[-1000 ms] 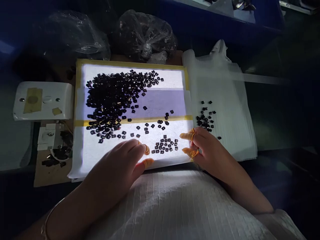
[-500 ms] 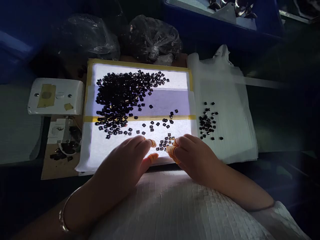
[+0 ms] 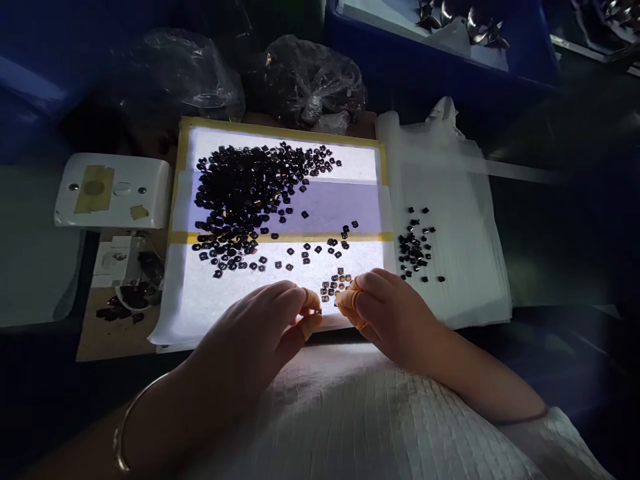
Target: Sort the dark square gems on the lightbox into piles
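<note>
A lit white panel [image 3: 210, 307] with yellow tape round it carries a big heap of small black square parts [image 3: 240, 193] at its upper left. Loose parts trail down to a small cluster [image 3: 334, 285] near the front edge. My left hand [image 3: 260, 330] and my right hand [image 3: 387, 307] rest at that edge, on either side of the cluster. Both wear orange finger cots. Their fingertips are curled and pinched close together around the cluster, touching the parts. What each pinch holds is too small to name.
A stack of white foam sheets [image 3: 460, 200] lies right of the panel, with a small pile of black parts [image 3: 415, 247] on it. A white switch box [image 3: 113, 190] sits to the left. Clear bags of dark parts [image 3: 313, 83] lie behind. A blue bin [image 3: 440, 47] stands at back right.
My right hand came in from the panel's right edge to the small cluster. Both hands' fingertips closed together over the cluster, which now shows fewer parts.
</note>
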The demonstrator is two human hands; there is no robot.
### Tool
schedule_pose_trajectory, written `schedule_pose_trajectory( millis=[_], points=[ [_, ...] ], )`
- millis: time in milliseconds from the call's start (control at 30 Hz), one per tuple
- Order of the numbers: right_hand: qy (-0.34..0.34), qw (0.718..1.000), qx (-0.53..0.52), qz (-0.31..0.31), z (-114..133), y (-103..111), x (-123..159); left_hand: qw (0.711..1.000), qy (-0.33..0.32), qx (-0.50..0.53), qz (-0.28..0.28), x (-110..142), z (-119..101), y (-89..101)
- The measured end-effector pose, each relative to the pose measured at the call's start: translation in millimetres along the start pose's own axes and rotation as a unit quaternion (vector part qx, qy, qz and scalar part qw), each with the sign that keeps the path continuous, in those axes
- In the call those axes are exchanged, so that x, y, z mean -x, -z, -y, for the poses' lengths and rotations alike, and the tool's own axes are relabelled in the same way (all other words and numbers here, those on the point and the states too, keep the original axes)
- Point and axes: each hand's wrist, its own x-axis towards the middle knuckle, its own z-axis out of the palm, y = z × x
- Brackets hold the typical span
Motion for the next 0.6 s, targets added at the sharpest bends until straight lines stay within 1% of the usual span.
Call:
schedule_pose_trajectory(
  millis=[33,67,100,133,167,233,267,300,333,367,433,467,533,600],
  points=[
    [-0.001,0.999,-0.039,-0.02,0.8,3.2,1.6,0.993,0.053,0.092,0.043,3.0,-3.8,1.7],
    [0.001,0.996,-0.078,-0.037,2.6,6.9,3.1,0.972,0.108,0.186,0.092,5.6,-7.6,2.8],
    [0.005,0.992,-0.113,-0.046,5.3,11.0,4.4,0.938,0.157,0.277,0.135,7.6,-11.1,3.2],
    [0.011,0.989,-0.14,-0.046,8.5,15.0,5.4,0.895,0.193,0.365,0.169,8.9,-13.9,2.8],
    [0.019,0.987,-0.154,-0.038,11.9,18.7,6.0,0.847,0.217,0.445,0.192,9.3,-16.0,1.5],
    [0.043,0.986,-0.163,-0.003,16.7,24.6,5.7,0.755,0.242,0.575,0.203,8.5,-17.4,-3.1],
    [0.051,0.984,-0.17,0.017,17.3,26.4,4.8,0.717,0.247,0.619,0.203,7.6,-16.8,-6.1],
    [0.055,0.982,-0.178,0.031,16.4,27.5,3.2,0.69,0.256,0.645,0.204,6.7,-15.7,-9.3],
    [0.051,0.981,-0.184,0.034,14.1,27.8,1.0,0.675,0.267,0.655,0.209,6.0,-14.1,-12.4],
    [0.036,0.983,-0.18,0.029,10.8,27.5,-1.9,0.67,0.278,0.654,0.214,5.5,-12.3,-15.2],
    [-0.007,0.992,-0.13,0.008,3.6,25.4,-10.4,0.671,0.29,0.646,0.22,5.3,-8.8,-20.1],
    [-0.027,0.996,-0.088,0.011,0.9,24.1,-16.0,0.671,0.289,0.647,0.218,5.5,-7.3,-22.0],
    [-0.047,0.997,-0.004,0.059,-0.7,21.1,-28.9,0.666,0.276,0.661,0.207,6.3,-5.2,-24.9],
    [-0.049,0.989,0.061,0.123,2.3,18.3,-42.1,0.661,0.269,0.672,0.198,7.3,-4.2,-26.6]
  ],
)
